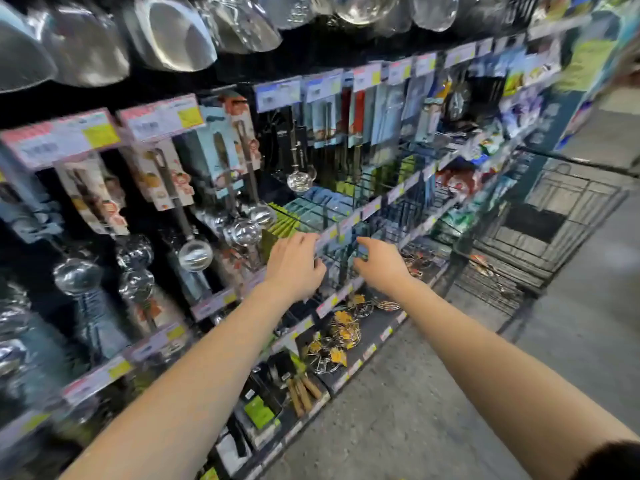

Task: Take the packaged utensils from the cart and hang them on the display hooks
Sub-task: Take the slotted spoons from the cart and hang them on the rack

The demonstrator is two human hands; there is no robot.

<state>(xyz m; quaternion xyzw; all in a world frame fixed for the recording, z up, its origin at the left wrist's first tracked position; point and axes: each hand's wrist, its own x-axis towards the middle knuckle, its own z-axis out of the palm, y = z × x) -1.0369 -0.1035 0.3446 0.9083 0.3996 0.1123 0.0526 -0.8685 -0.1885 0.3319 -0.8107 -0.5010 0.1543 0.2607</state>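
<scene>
Neither hand carries a package, so this looks like the gap between hangings: a reach back to the cart point(554, 220) for the next one is due. The left hand point(294, 268) has its fingers bent at the price rail point(332, 233) of the middle shelf; whether it grips the rail I cannot tell. The right hand point(381, 265), just right of it, is loose and open, finger and thumb apart, holding nothing.

Packaged ladles point(173, 188) already hang on the hooks to the left, their bowls down. The next move calls for a turn right and a reach low into the cart, which stands well apart at the far right.

The cart is wire. Low in it lies something blurred and orange-tinged point(485, 268), likely the remaining utensils, though I cannot make them out. The wire baskets point(360, 195) on the shelf behind the rail hold flat blue and green packs. The lower shelf's bins hold wire racks point(343, 327) with yellow tags.
</scene>
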